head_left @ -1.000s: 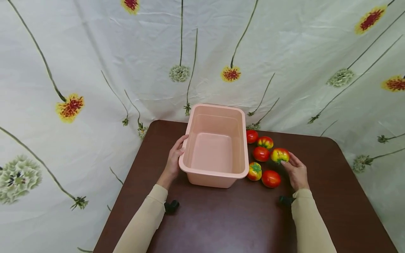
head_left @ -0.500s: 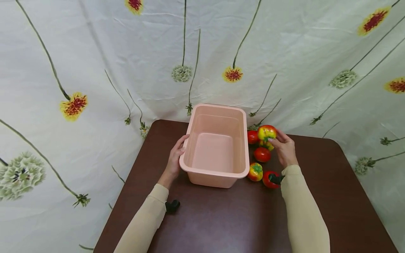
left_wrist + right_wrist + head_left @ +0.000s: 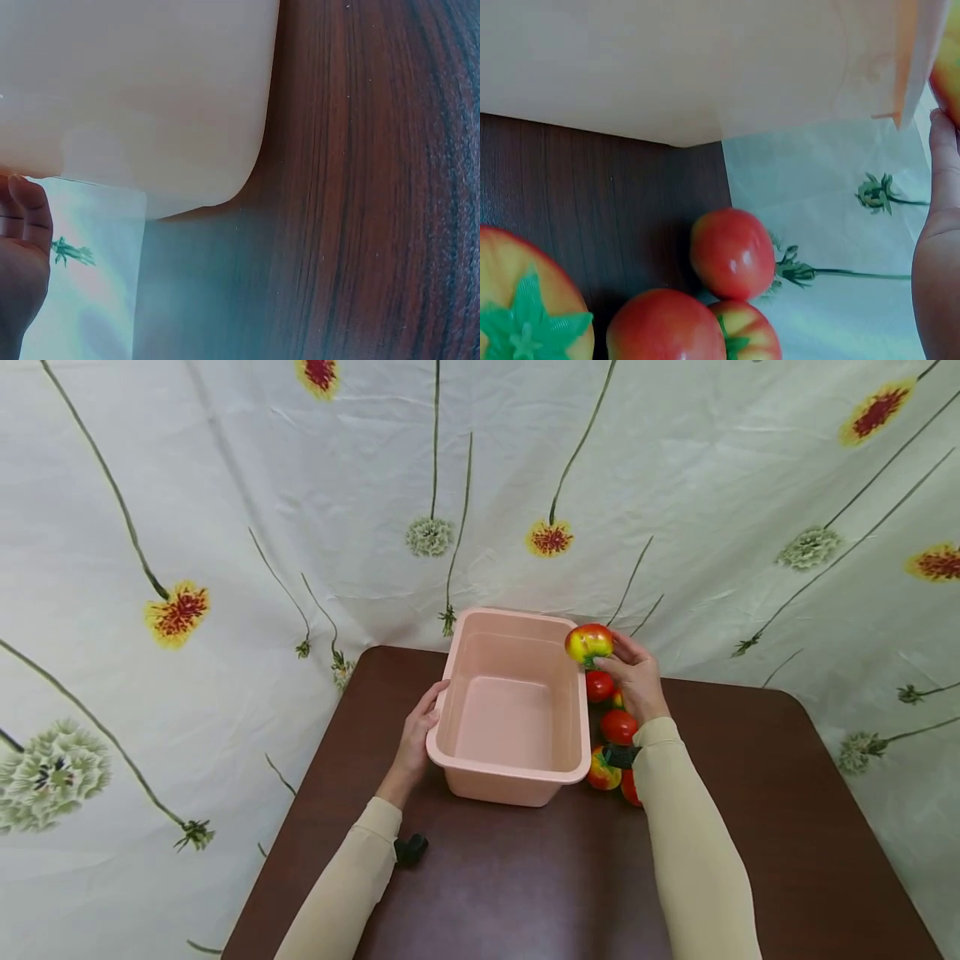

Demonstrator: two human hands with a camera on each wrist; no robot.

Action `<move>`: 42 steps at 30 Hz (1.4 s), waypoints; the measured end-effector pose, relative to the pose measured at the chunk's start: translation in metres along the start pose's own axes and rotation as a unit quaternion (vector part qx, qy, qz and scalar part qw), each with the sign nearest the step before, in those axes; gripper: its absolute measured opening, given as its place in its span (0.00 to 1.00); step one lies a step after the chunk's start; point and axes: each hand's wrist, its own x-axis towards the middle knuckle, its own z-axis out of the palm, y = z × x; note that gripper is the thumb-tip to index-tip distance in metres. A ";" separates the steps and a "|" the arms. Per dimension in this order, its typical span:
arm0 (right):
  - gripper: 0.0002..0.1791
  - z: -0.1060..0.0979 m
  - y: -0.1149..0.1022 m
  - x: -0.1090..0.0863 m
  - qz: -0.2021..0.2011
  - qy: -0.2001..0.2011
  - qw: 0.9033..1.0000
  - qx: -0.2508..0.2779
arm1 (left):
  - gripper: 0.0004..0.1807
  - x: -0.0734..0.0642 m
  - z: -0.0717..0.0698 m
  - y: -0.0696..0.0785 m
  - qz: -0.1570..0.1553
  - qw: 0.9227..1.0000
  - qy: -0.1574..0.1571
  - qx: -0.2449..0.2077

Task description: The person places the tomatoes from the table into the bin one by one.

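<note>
A pink plastic basin [image 3: 510, 787] stands on the dark table. At its left rim my left hand [image 3: 412, 739] grips the edge, the fingers [image 3: 30, 206] against the rim in the left wrist view. My right hand [image 3: 636, 678] holds a red-and-yellow tomato [image 3: 588, 644] with a green calyx, raised over the basin's far right corner. The right wrist view shows only an edge of this tomato [image 3: 949, 75]. Below the right hand lie more tomatoes: a red one [image 3: 599, 687] by the basin, another red one [image 3: 618, 727], and a red-and-yellow one [image 3: 602, 770].
A further red tomato [image 3: 630, 787] and a yellow-red one [image 3: 746, 330] are partly covered in the head view by the right arm and hand. White cloth [image 3: 337, 485] with flower prints hangs behind the table [image 3: 517, 877]. Each wrist wears a dark camera mount [image 3: 410, 850].
My right hand has carried the red-and-yellow tomato up and left, from the right of the group to above the basin's far right corner. The left hand and basin stay put.
</note>
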 end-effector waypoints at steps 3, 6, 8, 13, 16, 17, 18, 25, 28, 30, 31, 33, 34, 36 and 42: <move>0.30 0.008 0.003 0.002 -0.001 -0.007 1.000 -0.013 | 0.30 0.000 0.003 -0.001 -0.003 1.000 0.005 0.001; 0.31 0.013 0.006 0.004 0.002 -0.006 1.000 -0.028 | 0.30 -0.001 0.004 -0.001 -0.007 1.000 0.014 0.003; 0.32 0.016 0.007 0.005 0.006 -0.006 0.999 -0.033 | 0.30 -0.001 0.004 -0.001 -0.008 1.000 0.014 0.005; 0.36 0.019 0.006 0.007 0.015 -0.008 0.999 -0.051 | 0.30 0.001 0.003 -0.001 -0.007 1.000 0.007 0.004; 0.37 0.020 0.005 0.008 0.011 -0.017 0.998 -0.051 | 0.30 0.002 0.003 0.000 -0.005 1.000 0.011 -0.001; 0.37 0.020 0.005 0.008 0.009 -0.022 0.998 -0.050 | 0.30 0.002 0.003 0.000 -0.005 1.000 0.012 -0.001; 0.36 0.019 0.004 0.008 0.005 -0.028 0.998 -0.047 | 0.30 0.002 0.003 0.000 -0.005 1.000 0.013 -0.003; 0.33 0.010 0.007 0.002 -0.003 -0.045 0.999 -0.013 | 0.31 0.001 0.004 0.000 -0.021 1.000 0.015 0.015; 0.33 0.003 0.008 -0.001 -0.003 -0.041 0.999 -0.011 | 0.31 0.001 0.004 -0.001 -0.024 0.999 0.019 0.024; 0.34 -0.003 0.009 -0.003 0.001 -0.039 0.999 -0.015 | 0.31 0.001 0.004 -0.001 -0.024 0.999 0.021 0.028; 0.34 -0.007 0.009 -0.005 0.006 -0.036 0.999 -0.024 | 0.31 0.001 0.004 -0.002 -0.023 0.999 0.021 0.029; 0.33 -0.015 0.011 -0.009 0.019 -0.027 0.998 -0.049 | 0.32 0.001 0.004 -0.002 -0.021 0.999 0.020 0.028; 0.32 -0.020 0.012 -0.011 0.028 -0.024 0.997 -0.062 | 0.32 0.001 0.004 -0.002 -0.021 0.999 0.021 0.030; 0.32 -0.031 0.014 -0.016 0.046 -0.019 0.995 -0.090 | 0.32 0.001 0.004 -0.002 -0.020 0.999 0.022 0.034; 0.37 -0.068 0.023 -0.029 0.085 -0.016 0.990 -0.114 | 0.30 0.002 0.005 -0.002 -0.020 0.998 0.029 0.048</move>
